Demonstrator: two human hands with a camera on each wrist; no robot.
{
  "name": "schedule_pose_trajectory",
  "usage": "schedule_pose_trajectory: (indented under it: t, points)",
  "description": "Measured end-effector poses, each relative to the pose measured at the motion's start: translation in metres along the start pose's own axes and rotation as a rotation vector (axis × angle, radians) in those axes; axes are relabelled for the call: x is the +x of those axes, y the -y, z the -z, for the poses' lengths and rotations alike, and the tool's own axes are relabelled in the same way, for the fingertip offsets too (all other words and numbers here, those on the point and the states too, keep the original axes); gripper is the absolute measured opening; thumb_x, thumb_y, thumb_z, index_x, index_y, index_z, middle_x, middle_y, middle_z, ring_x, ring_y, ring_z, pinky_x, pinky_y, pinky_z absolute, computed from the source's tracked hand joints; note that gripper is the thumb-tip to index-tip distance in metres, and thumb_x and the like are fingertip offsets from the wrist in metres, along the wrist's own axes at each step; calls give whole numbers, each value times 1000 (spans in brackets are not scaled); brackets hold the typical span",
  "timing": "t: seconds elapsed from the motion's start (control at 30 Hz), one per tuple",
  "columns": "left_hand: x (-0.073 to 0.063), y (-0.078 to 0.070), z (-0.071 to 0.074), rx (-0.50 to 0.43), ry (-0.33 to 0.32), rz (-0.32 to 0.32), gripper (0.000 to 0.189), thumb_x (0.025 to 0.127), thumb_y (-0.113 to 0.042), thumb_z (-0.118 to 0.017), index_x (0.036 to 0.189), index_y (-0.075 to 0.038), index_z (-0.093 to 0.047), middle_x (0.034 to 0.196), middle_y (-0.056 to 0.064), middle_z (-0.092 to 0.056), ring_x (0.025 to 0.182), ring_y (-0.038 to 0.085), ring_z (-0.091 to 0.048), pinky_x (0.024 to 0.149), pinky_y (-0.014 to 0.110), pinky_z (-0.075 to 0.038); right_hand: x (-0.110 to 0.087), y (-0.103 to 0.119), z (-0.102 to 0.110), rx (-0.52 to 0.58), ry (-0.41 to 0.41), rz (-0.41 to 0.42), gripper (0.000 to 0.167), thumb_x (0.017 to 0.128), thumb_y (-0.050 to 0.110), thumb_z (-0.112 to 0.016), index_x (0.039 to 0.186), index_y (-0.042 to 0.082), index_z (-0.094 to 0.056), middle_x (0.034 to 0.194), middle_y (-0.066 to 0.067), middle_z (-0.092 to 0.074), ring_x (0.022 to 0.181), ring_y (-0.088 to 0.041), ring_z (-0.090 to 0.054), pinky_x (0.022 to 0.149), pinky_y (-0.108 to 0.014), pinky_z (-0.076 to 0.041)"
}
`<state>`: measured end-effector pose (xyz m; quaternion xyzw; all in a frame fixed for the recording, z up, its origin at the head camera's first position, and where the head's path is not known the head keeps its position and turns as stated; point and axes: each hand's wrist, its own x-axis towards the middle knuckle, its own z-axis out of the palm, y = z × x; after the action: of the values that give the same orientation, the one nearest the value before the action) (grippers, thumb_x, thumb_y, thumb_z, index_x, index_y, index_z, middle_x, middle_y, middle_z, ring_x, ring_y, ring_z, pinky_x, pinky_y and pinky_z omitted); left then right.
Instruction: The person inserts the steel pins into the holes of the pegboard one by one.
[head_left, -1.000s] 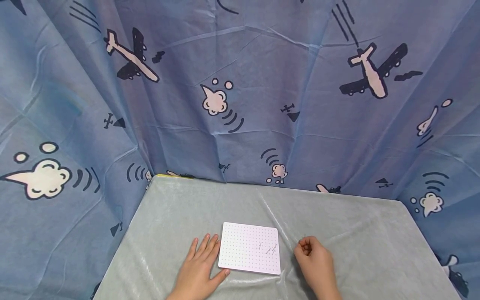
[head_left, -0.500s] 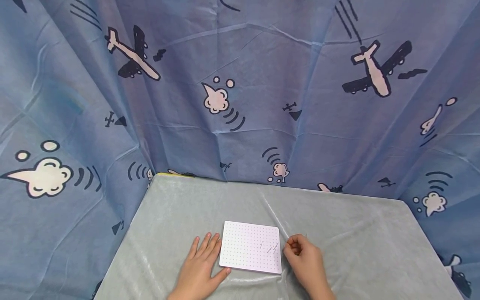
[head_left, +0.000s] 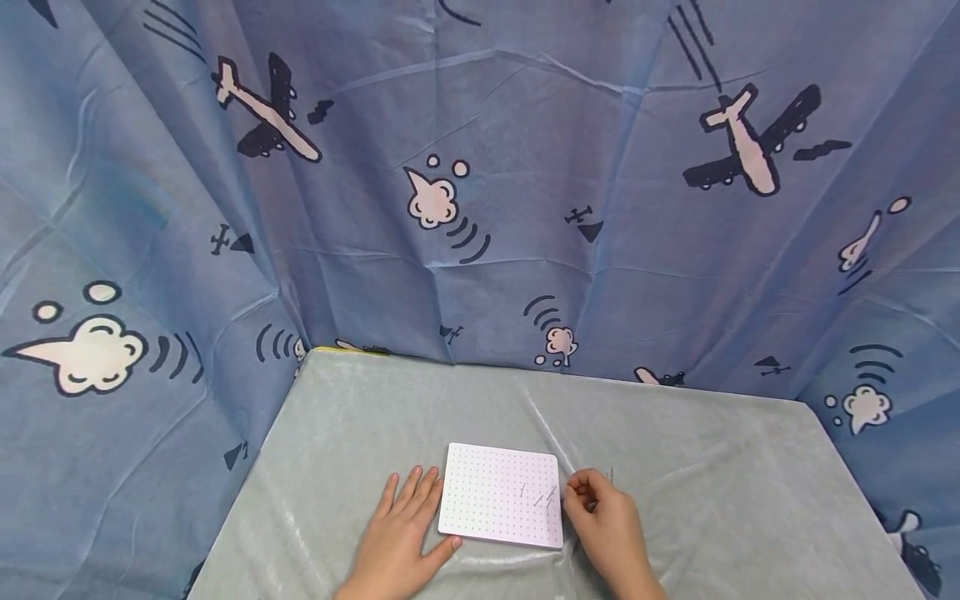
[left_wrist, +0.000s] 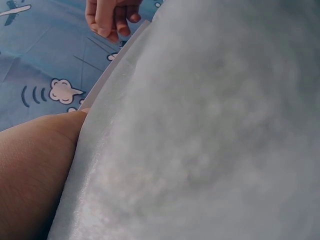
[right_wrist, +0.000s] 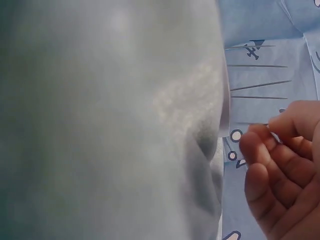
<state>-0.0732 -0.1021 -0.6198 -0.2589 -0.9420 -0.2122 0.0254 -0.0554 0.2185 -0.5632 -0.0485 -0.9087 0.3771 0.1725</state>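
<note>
White perforated board [head_left: 487, 496], lying flat on grey cloth [head_left: 375, 408]; four slender pins [right_wrist: 257, 65] rise from its right part. Just beside the right edge, the right hand [head_left: 607, 523] pinches another thin pin [right_wrist: 251, 123] at its fingertips. The left hand [head_left: 399, 537] lies released, fingers spread, along the left edge. Behind: blue curtain [head_left: 510, 208], printed with aeroplanes and clouds.

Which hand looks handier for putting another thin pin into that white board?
Probably the right hand: it seems to pinch a thin pin beside the right edge of the white board, close to the standing pins. The left hand lies flat at the opposite edge, perhaps better placed for steadying.
</note>
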Motion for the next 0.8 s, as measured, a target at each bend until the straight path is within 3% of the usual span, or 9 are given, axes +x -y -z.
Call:
schedule_pose_trajectory:
  t: [0.13,0.4,0.8]
  points:
    - [-1,0,0,-3,10,6,93,104,-76,-51,164,-5,-50,174,9,-38,165,29,-26,134,55,-7,0,3,-1,20,13,15,12,89,-1,-83,90,8,-74,73,14,-64,66,-1,-59,58,-20,-52]
    - [-1,0,0,-21,5,3,91,104,-73,-55,164,-4,-49,174,10,-38,165,30,-26,134,54,-5,1,8,-5,3,61,-31,12,93,1,-83,93,10,-75,75,12,-66,68,-3,-60,59,-21,-54]
    - [-1,2,-1,1,-25,-15,91,105,-74,-52,163,-5,-51,174,9,-40,164,30,-28,134,53,-6,3,8,-8,50,43,0,12,93,0,-83,93,10,-77,77,12,-68,67,-1,-61,59,-22,-54]
